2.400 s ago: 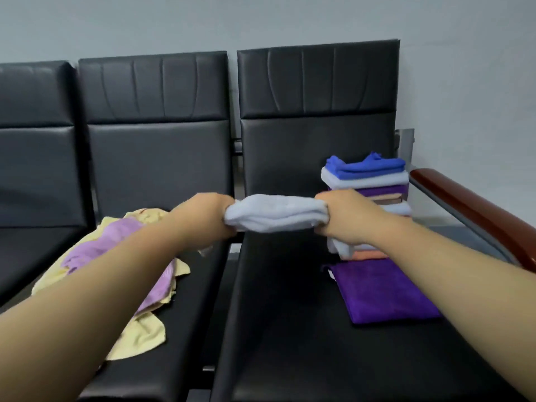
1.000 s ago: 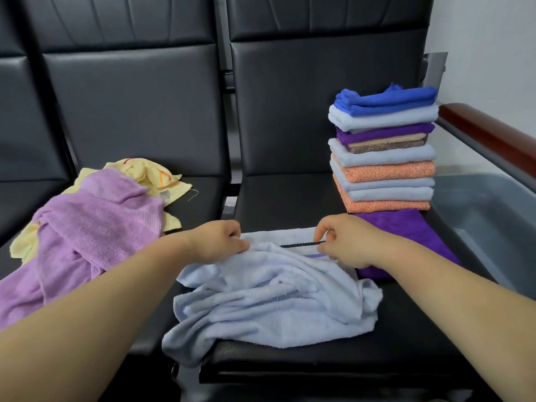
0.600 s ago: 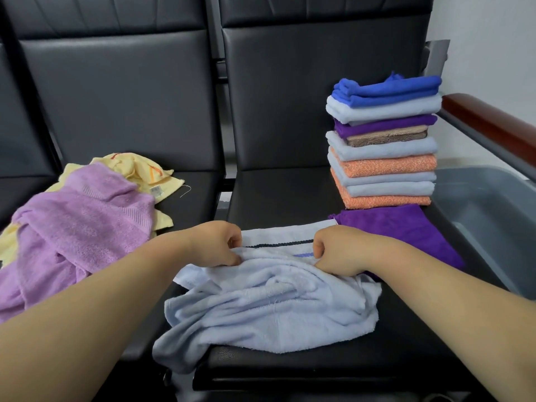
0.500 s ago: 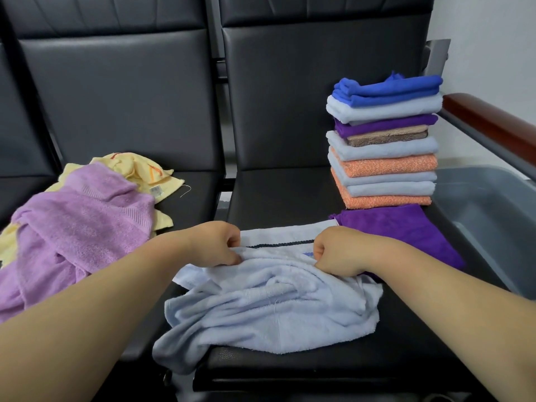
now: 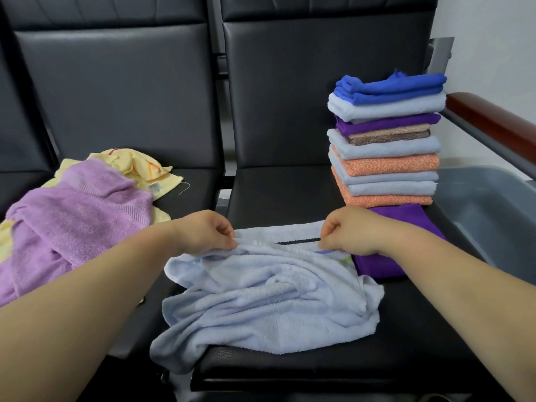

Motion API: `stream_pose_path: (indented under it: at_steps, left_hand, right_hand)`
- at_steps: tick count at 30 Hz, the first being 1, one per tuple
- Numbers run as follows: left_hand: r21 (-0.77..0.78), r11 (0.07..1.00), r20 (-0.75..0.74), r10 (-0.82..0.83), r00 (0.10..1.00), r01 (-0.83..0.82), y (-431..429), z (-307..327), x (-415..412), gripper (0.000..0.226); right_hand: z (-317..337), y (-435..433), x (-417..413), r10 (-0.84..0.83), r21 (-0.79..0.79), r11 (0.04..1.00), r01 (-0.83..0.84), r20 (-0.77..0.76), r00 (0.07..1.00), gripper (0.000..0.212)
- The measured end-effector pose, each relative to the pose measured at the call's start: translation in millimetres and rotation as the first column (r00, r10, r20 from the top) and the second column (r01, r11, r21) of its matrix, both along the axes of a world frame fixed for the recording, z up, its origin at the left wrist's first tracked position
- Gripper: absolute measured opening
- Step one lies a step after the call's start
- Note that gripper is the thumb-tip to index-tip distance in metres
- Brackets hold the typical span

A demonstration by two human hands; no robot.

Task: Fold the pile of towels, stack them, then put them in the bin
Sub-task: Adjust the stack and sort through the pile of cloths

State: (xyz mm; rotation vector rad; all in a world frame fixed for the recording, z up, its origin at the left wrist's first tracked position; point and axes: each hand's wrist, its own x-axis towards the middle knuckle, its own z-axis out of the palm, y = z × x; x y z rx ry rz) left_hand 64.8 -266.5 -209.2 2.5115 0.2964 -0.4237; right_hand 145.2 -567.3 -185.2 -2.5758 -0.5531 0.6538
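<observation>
Right, I see the black seat (image 5: 278, 192) w/ a crumpled light blue towel (image 5: 269, 303) spread over its front. A loose lilac towel (image 5: 75, 219) lies on the next seat left, the folded stack (image 5: 385, 143) stands back-right, and the grey bin (image 5: 487, 216) sits just right of it. Left hand (image 5: 203, 232) & right hand (image 5: 352, 230) each pinch the light blue towel along its far edge, fingers curled, hands apart.

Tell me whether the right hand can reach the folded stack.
Probably yes: the stack stands beyond the right hand on the same seat, only a flat purple towel between. The hand pinches the light blue towel and must let go first.
</observation>
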Motion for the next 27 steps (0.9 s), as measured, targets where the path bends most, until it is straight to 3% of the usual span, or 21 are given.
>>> stream_pose_path:
  at_steps: [4,12,17,24,27]
  left_hand:
    - [0.046,0.999,-0.001,-0.010,1.000,0.010,0,-3,1,0.008]
    - [0.104,0.994,0.089,-0.035,0.995,0.025,-5,-5,5,0.007]
    - [0.129,0.991,0.084,-0.056,0.995,0.045,-6,-7,6,0.008]
    - [0.157,0.986,0.065,-0.075,0.995,0.064,-6,-9,5,0.009]
    - [0.166,0.984,0.063,-0.077,0.995,0.066,-6,-9,4,0.009]
  right_hand:
    - [-12,8,-5,0.123,-0.221,0.967,-0.124,-0.018,0.992,0.019]
    - [-15,8,-5,0.176,-0.197,0.969,-0.148,0.129,0.976,0.009]
    - [-11,9,-13,0.208,-0.214,0.959,-0.186,0.087,0.974,0.004]
    - [-12,12,-12,0.222,-0.302,0.933,-0.195,0.058,0.973,0.034]
    - [-11,11,-13,0.237,-0.334,0.918,-0.215,0.025,0.971,0.036]
